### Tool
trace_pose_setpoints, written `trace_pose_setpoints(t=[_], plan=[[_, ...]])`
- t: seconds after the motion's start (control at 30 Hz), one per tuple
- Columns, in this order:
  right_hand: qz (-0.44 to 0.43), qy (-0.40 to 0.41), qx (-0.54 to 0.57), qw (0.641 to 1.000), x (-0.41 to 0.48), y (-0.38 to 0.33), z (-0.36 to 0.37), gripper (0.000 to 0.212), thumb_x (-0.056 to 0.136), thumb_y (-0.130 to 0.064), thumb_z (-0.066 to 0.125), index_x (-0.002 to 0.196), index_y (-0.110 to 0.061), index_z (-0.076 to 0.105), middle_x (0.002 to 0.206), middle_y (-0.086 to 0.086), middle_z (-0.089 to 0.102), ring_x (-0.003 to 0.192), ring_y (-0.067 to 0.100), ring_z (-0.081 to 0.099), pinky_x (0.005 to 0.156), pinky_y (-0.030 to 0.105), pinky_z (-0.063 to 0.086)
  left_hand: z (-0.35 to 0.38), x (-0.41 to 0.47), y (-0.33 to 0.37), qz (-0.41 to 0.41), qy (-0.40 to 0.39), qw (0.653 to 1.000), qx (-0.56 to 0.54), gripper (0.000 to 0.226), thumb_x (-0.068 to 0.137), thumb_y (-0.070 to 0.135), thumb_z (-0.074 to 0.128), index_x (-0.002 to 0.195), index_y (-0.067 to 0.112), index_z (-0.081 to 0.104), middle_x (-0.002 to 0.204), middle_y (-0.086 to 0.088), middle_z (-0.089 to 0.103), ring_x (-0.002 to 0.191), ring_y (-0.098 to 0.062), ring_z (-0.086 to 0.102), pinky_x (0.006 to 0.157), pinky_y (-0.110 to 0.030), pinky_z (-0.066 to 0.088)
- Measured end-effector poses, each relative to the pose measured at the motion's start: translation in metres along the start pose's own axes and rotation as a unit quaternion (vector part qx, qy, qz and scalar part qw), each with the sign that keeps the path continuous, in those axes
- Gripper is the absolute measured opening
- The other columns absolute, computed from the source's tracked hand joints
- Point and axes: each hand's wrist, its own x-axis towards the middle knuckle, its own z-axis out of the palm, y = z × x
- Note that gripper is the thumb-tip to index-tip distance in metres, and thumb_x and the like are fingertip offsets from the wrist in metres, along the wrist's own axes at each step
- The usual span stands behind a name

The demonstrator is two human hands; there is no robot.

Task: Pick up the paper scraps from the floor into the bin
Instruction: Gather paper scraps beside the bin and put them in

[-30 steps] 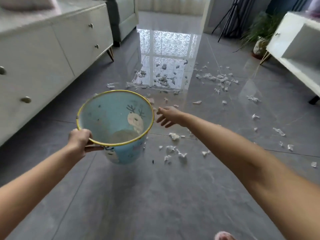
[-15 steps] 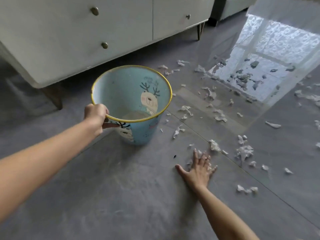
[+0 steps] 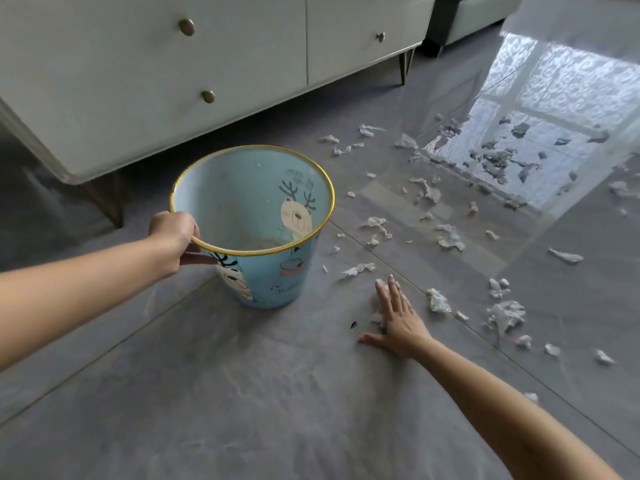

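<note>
A light blue bin (image 3: 273, 282) with a yellow rim and cartoon deer stands upright on the grey floor. My left hand (image 3: 173, 235) grips its near rim, thumb outside the wall. My right hand (image 3: 398, 317) lies flat on the floor to the right of the bin, fingers straight, resting on small white paper scraps (image 3: 377, 303). Several more scraps are scattered to the right and beyond, such as a crumpled piece (image 3: 438, 301), a larger clump (image 3: 504, 315) and a strip (image 3: 356, 270) near the bin.
A white sideboard (image 3: 145, 98) on slim legs stands behind the bin on the left. A bright window reflection (image 3: 540, 133) lies on the glossy floor at upper right, with scraps on it. A small dark speck (image 3: 353, 325) sits left of my right hand.
The view has dropped lower and closer to the floor. My right hand went from reaching in the air to lying flat on scraps. The bin came down to the floor, still in my left hand.
</note>
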Motion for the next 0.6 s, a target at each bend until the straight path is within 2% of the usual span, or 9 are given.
trace_pose_setpoints(t=[0.07,0.13,0.23,0.37,0.43,0.5,0.57,0.6], plan=[[-0.017,-0.03,-0.02,0.999,0.009,0.002,-0.005,0.144,0.032,-0.102,0.008,0.145,-0.018,-0.021,0.151,0.012,-0.029,0.14,0.023,-0.024,0.115,0.035,-0.009,-0.003,0.007,-0.003,-0.008,0.001,1.0,-0.003,0.018,0.077,-0.01,0.034,0.087,0.0,0.045,0.097,-0.023,0.049,0.062,-0.037,0.056,0.028,-0.035,0.046],[-0.01,-0.05,-0.029,0.998,0.017,-0.001,-0.001,0.144,0.03,-0.103,0.01,0.145,-0.021,-0.023,0.151,0.012,-0.03,0.141,0.026,-0.024,0.114,0.042,-0.014,-0.003,0.013,-0.004,0.002,-0.001,1.0,-0.006,0.025,0.076,-0.01,0.035,0.095,0.0,0.046,0.096,-0.022,0.049,0.059,-0.036,0.056,0.027,-0.035,0.046],[0.011,-0.016,0.002,1.0,0.041,-0.02,0.007,0.138,0.036,-0.1,0.031,0.143,-0.03,-0.023,0.152,0.008,-0.031,0.139,0.021,-0.028,0.11,0.047,-0.022,-0.004,0.019,-0.004,0.021,0.003,1.0,-0.011,0.022,0.078,-0.01,0.036,0.095,0.001,0.045,0.087,-0.017,0.047,0.062,-0.035,0.056,0.028,-0.038,0.047],[-0.044,0.0,-0.074,0.996,0.072,-0.032,0.001,0.125,0.048,-0.094,0.032,0.144,-0.035,-0.02,0.154,0.007,-0.026,0.144,0.022,-0.017,0.113,0.054,-0.013,-0.003,0.021,-0.005,0.028,0.002,1.0,0.0,0.016,0.08,-0.005,0.037,0.089,0.005,0.045,0.091,-0.016,0.051,0.073,-0.039,0.061,0.04,-0.047,0.053],[-0.056,0.015,-0.1,0.993,0.084,-0.035,0.0,0.116,0.053,-0.094,0.03,0.147,-0.035,-0.004,0.157,0.007,-0.011,0.146,0.023,-0.004,0.115,0.053,-0.003,-0.004,0.024,-0.007,0.025,0.002,1.0,-0.004,0.019,0.082,-0.003,0.036,0.097,0.005,0.045,0.095,-0.016,0.051,0.077,-0.039,0.062,0.04,-0.046,0.053],[-0.044,0.069,-0.103,0.991,0.088,-0.038,0.003,0.091,0.064,-0.085,0.028,0.139,-0.033,0.026,0.151,0.008,0.02,0.139,0.025,0.021,0.109,0.046,0.015,-0.003,0.027,-0.008,0.022,0.009,1.0,0.0,0.026,0.082,-0.001,0.035,0.104,0.005,0.047,0.099,-0.016,0.052,0.077,-0.038,0.063,0.04,-0.043,0.054],[-0.039,0.154,-0.075,0.984,0.088,-0.043,0.009,0.062,0.076,-0.068,0.03,0.115,-0.025,0.05,0.124,0.007,0.047,0.115,0.028,0.046,0.092,0.04,0.036,-0.002,0.03,-0.01,0.02,0.016,1.0,0.003,0.034,0.082,0.001,0.034,0.113,0.003,0.048,0.104,-0.018,0.053,0.078,-0.038,0.064,0.041,-0.039,0.055],[-0.056,0.193,-0.071,0.977,0.087,-0.045,0.01,0.049,0.081,-0.058,0.031,0.101,-0.02,0.055,0.107,0.006,0.054,0.1,0.029,0.055,0.079,0.038,0.044,-0.003,0.031,-0.011,0.021,0.018,1.0,0.003,0.036,0.082,0.001,0.034,0.115,0.003,0.048,0.107,-0.018,0.053,0.079,-0.038,0.064,0.041,-0.038,0.055]])
